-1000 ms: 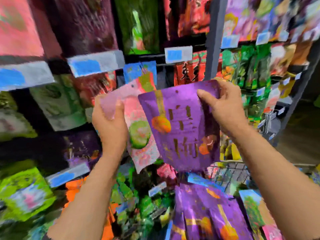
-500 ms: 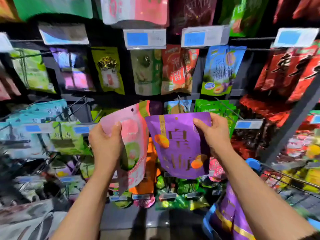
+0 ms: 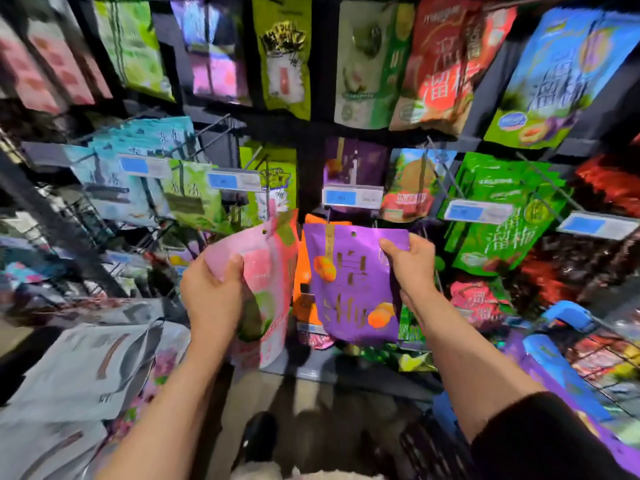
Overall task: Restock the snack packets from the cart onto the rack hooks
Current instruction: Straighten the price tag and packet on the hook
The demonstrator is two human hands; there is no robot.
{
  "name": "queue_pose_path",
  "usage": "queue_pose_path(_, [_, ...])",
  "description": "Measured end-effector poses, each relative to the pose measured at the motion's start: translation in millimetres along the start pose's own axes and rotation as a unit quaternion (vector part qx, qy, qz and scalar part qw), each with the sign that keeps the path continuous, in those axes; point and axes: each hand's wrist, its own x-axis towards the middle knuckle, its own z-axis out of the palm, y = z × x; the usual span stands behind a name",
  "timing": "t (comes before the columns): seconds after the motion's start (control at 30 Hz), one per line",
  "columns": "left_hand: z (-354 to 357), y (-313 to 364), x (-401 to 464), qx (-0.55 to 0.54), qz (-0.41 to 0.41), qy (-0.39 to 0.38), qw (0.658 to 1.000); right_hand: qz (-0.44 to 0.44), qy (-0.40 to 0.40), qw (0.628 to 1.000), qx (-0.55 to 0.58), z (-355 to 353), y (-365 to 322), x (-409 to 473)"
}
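— So, what are the hands doing?

— Both hold a packet up in front of the rack. The left hand (image 3: 213, 296) grips a pink packet (image 3: 266, 271) by its left edge, thumb on the front and fingers curled behind. The right hand (image 3: 410, 265) pinches a purple packet (image 3: 349, 289) at its upper right corner, thumb on the front.

— Where do the two packets sit against each other?

— Side by side, pink to the left, purple to the right, with an orange packet (image 3: 304, 271) on the rack showing between them. Each has a small hang hole near its top edge (the purple one's hole is near the top middle). Neither is on a hook.

— And the rack?

— The rack (image 3: 308, 133) is dark, with rows of wire hooks (image 3: 214, 133) carrying hanging packets: teal ones (image 3: 138, 157) at left, green ones (image 3: 502, 209) at right, and purple ones (image 3: 356, 164) just above the held purple packet. Blue-and-white price tags (image 3: 351, 197) sit at the hook ends.

— Where is the cart?

— At lower right: a wire cart (image 3: 602, 362) with a blue handle, holding more purple packets (image 3: 554, 382).
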Motion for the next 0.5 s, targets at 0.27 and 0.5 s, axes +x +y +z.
queue_pose_path(0.27, [4.0,3.9,1.6,0.007,0.005,-0.026,1.000,0.043,0.046,0.997,0.051,23.1,5.8,25.5])
queue_pose_path(0.5, [12.0,4.3,-0.5,-0.010,0.003,-0.047,0.999,0.050,0.002,0.994,0.092,22.0,6.2,25.7])
